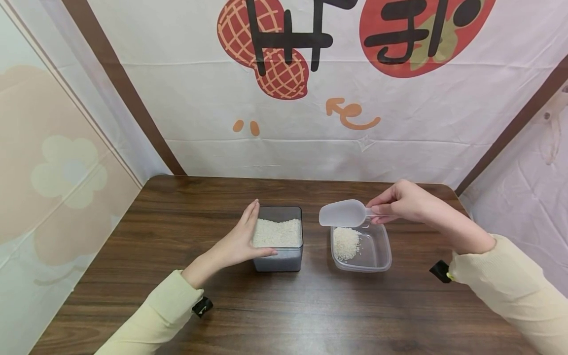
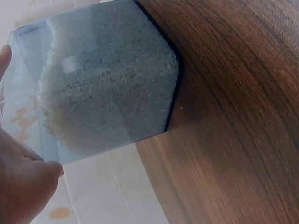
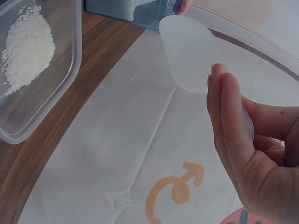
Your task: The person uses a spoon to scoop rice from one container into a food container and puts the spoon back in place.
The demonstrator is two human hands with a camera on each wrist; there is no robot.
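Note:
A tall, clear grey-tinted container (image 1: pixel 278 261), well filled with white rice (image 1: pixel 277 233), stands on the table. My left hand (image 1: pixel 238 242) grips its near left corner, thumb along the front rim and fingers against the left side. To the right is a low clear plastic tub (image 1: pixel 377 254) with a small heap of rice (image 1: pixel 345 243) in its left part. Over the tub's back edge, my right hand (image 1: pixel 401 202) pinches the handle of a translucent white scoop (image 1: pixel 342 214). The scoop's bowl points left, toward the tall container, and no rice shows in it.
The dark wood-grain table (image 1: pixel 284 310) extends in front of both vessels. Behind it hangs a white printed cloth (image 1: pixel 199 108), with another patterned cloth (image 1: pixel 66 167) at the left. One loose grain lies beside the tall container in the left wrist view.

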